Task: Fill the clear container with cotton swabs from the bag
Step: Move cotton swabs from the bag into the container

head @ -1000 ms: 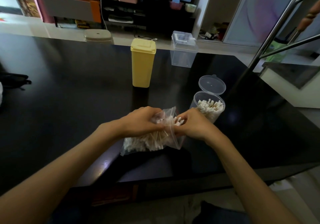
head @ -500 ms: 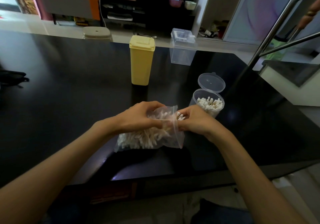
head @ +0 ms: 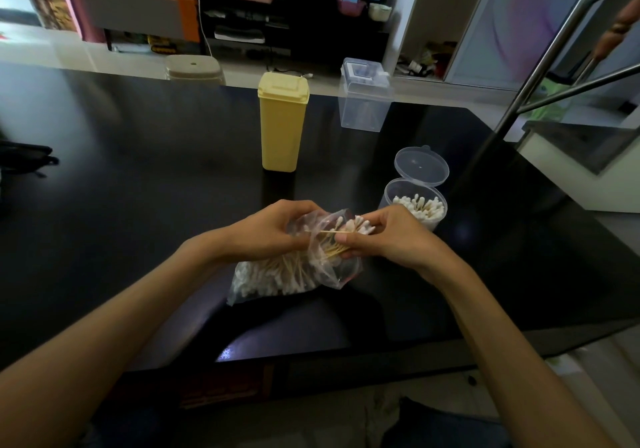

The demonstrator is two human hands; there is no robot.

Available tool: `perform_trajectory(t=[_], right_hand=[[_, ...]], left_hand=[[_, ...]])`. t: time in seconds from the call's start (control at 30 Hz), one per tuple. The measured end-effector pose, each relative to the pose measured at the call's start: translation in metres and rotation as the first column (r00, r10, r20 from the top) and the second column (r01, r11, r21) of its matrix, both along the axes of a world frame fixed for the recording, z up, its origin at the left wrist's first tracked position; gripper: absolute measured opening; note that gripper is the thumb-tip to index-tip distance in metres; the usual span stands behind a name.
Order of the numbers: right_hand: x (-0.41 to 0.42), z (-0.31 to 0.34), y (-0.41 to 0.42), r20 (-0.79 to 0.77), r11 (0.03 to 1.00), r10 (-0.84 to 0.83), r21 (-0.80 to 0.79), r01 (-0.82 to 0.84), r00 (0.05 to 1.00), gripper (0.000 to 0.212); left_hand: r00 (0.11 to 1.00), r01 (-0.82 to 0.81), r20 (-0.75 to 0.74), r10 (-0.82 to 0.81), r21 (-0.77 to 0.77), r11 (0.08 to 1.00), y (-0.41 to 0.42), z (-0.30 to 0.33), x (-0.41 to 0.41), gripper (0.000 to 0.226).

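A clear plastic bag full of cotton swabs lies on the black table, its open mouth facing right. My left hand grips the bag near its mouth. My right hand pinches a bundle of swabs half out of the bag, white tips sticking up past my fingers. Just to the right stands the round clear container, its hinged lid flipped open behind it and many swabs standing upright inside.
A tall yellow lidded box stands behind the bag. A clear rectangular box sits at the table's far edge. A metal railing rises at the right. A dark object lies at the left edge.
My right hand has drawn a bundle of swabs further out of the bag's mouth; the sticks now show between my hands. My left hand keeps its grip on the bag.
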State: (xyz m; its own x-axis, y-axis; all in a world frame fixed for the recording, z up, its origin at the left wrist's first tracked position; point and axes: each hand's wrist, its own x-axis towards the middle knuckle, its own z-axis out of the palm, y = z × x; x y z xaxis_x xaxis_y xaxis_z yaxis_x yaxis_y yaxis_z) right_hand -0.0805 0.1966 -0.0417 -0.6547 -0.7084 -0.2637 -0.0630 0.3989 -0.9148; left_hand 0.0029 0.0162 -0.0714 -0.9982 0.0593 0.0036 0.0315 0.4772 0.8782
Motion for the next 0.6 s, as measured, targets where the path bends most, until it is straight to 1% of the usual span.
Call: perform_trajectory(t=[0.17, 0.3, 0.4, 0.53, 0.6], right_hand=[[0.003, 0.003, -0.002, -0.005, 0.998, 0.034, -0.059, -0.034, 0.999, 0.017], [0.001, 0.003, -0.001, -0.015, 0.998, 0.061, -0.019, -0.061, 0.998, 0.013], [-0.004, 0.001, 0.002, 0.0, 1.0, 0.028, -0.005, -0.028, 1.0, 0.01], [-0.007, 0.0, 0.004, 0.002, 1.0, -0.007, -0.019, 0.007, 1.0, 0.013], [-0.009, 0.001, 0.005, 0.007, 0.997, -0.051, -0.051, 0.051, 0.999, 0.011]], left_hand=[[0.998, 0.042, 0.051, -0.045, 0.059, 0.997, 0.0, 0.002, -0.002, 0.039], [0.999, 0.053, 0.0, -0.053, 0.032, 0.998, 0.002, 0.0, -0.001, 0.038], [1.0, 0.023, -0.019, -0.022, 0.036, 0.999, 0.0, -0.002, -0.001, 0.034], [1.0, -0.013, -0.02, 0.013, 0.016, 1.0, -0.002, -0.004, -0.002, 0.029], [0.999, -0.04, -0.023, 0.041, 0.018, 0.999, -0.005, -0.004, -0.003, 0.033]])
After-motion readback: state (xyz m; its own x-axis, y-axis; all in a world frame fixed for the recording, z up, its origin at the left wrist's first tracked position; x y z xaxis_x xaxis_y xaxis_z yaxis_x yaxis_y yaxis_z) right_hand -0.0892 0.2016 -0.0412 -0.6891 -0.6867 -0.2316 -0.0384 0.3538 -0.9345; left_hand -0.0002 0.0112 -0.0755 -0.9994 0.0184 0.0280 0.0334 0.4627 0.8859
